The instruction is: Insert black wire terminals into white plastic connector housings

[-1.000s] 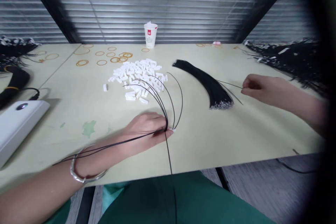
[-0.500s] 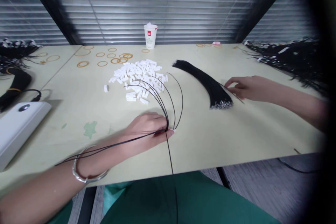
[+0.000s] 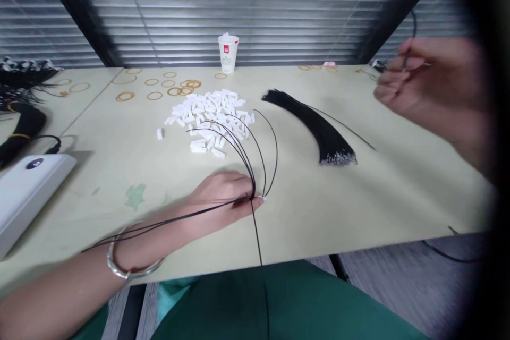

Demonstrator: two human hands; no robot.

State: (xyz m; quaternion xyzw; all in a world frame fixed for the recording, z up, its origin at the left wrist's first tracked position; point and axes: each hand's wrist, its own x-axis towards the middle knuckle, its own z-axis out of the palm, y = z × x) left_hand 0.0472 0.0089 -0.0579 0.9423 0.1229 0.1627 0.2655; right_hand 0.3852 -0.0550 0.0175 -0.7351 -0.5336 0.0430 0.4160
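Note:
My left hand (image 3: 227, 195) is closed near the table's front edge, pinching a small white connector (image 3: 262, 198) with several thin black wires (image 3: 251, 172) fanning out from it. Some wires curve up toward the white pieces, others run back over my wrist, and one hangs down over the edge. My right hand (image 3: 434, 79), blurred, is raised at the right with its fingers closed on a black wire (image 3: 414, 26). Between the hands lies a thick bundle of black wires (image 3: 314, 125) with metal-tipped ends; one loose wire (image 3: 350, 130) sticks out to its right.
A pile of white connectors (image 3: 215, 111) lies mid-table, with rubber bands (image 3: 154, 95) and a paper cup (image 3: 228, 54) behind. A white power bank (image 3: 32, 186) and more black wire bundles (image 3: 24, 127) are on the left. Window blinds stand behind the table.
My right hand has lifted up and right from the bundle, now with a black wire in its fingers. One wire now lies loose beside the bundle. My left hand has stayed in place.

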